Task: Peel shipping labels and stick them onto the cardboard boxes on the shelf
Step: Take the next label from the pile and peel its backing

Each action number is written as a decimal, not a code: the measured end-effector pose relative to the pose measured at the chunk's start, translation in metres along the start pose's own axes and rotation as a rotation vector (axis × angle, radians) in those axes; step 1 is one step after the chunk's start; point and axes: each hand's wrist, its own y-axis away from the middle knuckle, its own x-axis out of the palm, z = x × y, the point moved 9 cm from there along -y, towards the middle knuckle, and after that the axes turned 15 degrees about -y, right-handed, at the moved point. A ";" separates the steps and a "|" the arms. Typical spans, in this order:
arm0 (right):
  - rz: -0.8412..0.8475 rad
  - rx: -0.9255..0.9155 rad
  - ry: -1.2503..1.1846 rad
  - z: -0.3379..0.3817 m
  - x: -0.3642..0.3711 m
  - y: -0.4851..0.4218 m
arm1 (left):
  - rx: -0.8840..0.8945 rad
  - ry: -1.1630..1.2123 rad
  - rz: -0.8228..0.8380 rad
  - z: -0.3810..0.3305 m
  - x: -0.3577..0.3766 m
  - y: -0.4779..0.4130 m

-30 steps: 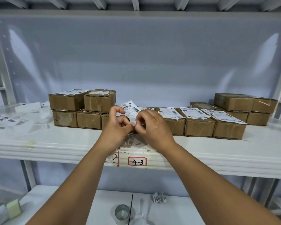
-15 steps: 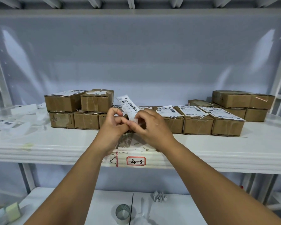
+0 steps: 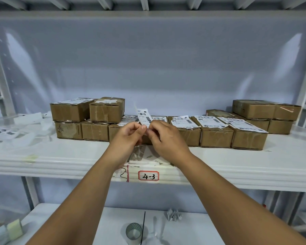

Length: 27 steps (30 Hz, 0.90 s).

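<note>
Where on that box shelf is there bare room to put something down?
The shelf front is bare right of the right hand, before the labelled boxes, and left of the left hand, before the stacked boxes. Crowded: loose papers at the far left.

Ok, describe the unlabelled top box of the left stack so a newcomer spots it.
On the white shelf tagged 4-3, find the two-high stack of brown cardboard boxes at the left end. It is the upper right-hand box; its top shows only torn white scraps, whereas the upper left box carries a full printed label.
</note>
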 end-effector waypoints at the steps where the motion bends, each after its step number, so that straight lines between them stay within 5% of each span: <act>1: 0.010 0.002 -0.003 0.000 0.001 0.000 | 0.006 0.015 0.000 0.000 0.000 -0.001; 27: -0.094 0.061 -0.072 0.000 -0.008 -0.001 | -0.062 -0.139 -0.254 0.010 -0.018 0.001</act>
